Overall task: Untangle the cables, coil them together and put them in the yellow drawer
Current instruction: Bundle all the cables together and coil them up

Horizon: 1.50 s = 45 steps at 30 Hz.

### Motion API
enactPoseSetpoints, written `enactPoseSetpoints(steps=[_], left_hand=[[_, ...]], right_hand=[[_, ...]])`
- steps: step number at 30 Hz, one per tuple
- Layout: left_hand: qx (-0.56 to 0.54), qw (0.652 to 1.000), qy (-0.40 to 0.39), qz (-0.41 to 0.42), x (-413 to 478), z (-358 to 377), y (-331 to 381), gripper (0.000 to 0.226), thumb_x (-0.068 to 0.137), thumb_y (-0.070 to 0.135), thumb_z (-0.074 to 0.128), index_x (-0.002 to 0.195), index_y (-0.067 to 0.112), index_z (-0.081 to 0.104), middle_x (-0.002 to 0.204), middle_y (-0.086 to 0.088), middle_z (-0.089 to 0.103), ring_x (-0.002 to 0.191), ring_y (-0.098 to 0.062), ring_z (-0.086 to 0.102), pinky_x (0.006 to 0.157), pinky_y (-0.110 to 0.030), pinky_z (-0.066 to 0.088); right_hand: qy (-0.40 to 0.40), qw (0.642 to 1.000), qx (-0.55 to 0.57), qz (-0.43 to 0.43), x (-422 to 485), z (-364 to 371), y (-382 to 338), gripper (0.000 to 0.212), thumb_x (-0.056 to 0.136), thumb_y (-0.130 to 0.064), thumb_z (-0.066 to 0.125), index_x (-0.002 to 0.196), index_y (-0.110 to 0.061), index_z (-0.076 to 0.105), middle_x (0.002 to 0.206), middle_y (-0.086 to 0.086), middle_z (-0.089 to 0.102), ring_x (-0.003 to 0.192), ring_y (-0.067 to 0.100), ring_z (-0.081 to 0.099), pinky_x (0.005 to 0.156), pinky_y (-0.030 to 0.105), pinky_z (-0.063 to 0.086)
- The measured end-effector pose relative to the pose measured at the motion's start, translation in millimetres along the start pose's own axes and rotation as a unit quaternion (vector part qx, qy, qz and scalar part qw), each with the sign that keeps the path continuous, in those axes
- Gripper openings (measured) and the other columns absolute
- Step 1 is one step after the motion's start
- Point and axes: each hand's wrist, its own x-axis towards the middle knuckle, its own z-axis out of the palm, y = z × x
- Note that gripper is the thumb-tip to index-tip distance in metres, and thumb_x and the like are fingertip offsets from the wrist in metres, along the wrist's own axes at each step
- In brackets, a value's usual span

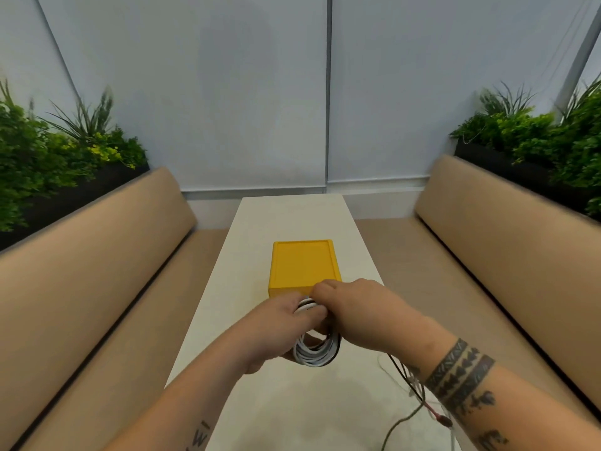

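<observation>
The booth has a pale panelled wall, two tan benches (97, 255) and two planters (48, 164) flanking one long pale surface (292, 216). One yellow drawer (304, 265) unit stands at mid-surface. Its front is mostly hidden behind the hands, so it cannot be told whether the drawer is open.

Just in front of the unit, the left hand (286, 320) holds one coil (317, 354) of white and black cables, its grip clamped through the loops. The right hand (354, 307) has its grip closed on the top of the same coil, touching the left fingers. The coil is held above the surface.

Loose tails (406, 375) trail from the coil, under the right forearm, to the near right edge. One ends in a red-tipped connector (439, 416). The strand count is not readable.

Probable faults:
- Relaxing either grip would let the loops spring apart.
- A trailing tail could snag on the surface edge or the forearm and pull turns off the coil.
- Tails left unwound could jam the drawer on closing.
</observation>
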Motion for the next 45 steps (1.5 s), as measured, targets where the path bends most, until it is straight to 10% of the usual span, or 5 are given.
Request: enactPoseSetpoints(steps=[11, 24, 30, 36, 45], left_hand=[[-0.101, 0.971, 0.184, 0.111, -2.5, 18.9, -7.2, 0.028, 0.102, 0.032, 0.048, 0.085, 0.018, 0.064, 0.068, 0.0, 0.069, 0.062, -0.01, 0.059, 0.065, -0.027, 0.047], [-0.29, 0.901, 0.271, 0.179, 1.7, 20.6, -6.9, 0.042, 0.087, 0.043, 0.053, 0.085, 0.002, 0.053, 0.051, -0.002, 0.037, 0.048, -0.02, 0.052, 0.06, -0.046, 0.051], [-0.273, 0.877, 0.314, 0.241, -0.7, 42.2, 3.7, 0.036, 0.09, 0.038, 0.047, 0.083, 0.003, 0.051, 0.049, 0.0, 0.041, 0.053, -0.018, 0.065, 0.054, -0.02, 0.05], [-0.237, 0.86, 0.367, 0.263, 4.1, 61.3, 5.4, 0.036, 0.097, 0.039, 0.047, 0.081, 0.007, 0.051, 0.049, 0.001, 0.051, 0.05, -0.011, 0.06, 0.053, -0.017, 0.047], [-0.205, 0.865, 0.402, 0.219, 17.4, 76.0, -4.4, 0.035, 0.092, 0.047, 0.041, 0.087, 0.016, 0.056, 0.068, 0.006, 0.063, 0.064, -0.009, 0.06, 0.06, -0.017, 0.047]], right_hand=[[0.206, 0.911, 0.357, -0.003, -21.4, 19.7, 25.3, 0.054, 0.095, -0.023, 0.059, 0.141, -0.041, 0.037, 0.148, -0.015, 0.036, 0.117, 0.011, 0.056, 0.09, 0.027, 0.05], [0.226, 0.895, 0.367, 0.118, -30.7, 34.8, 27.4, 0.029, 0.096, -0.063, 0.034, 0.114, -0.046, 0.049, 0.069, 0.006, 0.052, 0.058, 0.025, 0.047, 0.057, 0.048, 0.044], [0.253, 0.761, 0.585, 0.121, -19.5, 42.0, -11.0, 0.035, 0.104, -0.044, 0.033, 0.107, -0.02, 0.06, 0.065, -0.019, 0.049, 0.057, 0.0, 0.041, 0.059, 0.015, 0.035], [0.228, 0.61, 0.731, 0.204, -17.8, 39.8, -27.8, 0.076, 0.084, -0.077, 0.044, 0.103, -0.007, 0.068, 0.084, 0.01, 0.076, 0.076, 0.023, 0.071, 0.074, 0.034, 0.057], [0.163, 0.698, 0.671, 0.187, -19.0, 30.9, -23.8, 0.032, 0.079, -0.052, 0.068, 0.093, -0.024, 0.064, 0.073, -0.004, 0.059, 0.064, 0.011, 0.049, 0.061, 0.032, 0.04]])
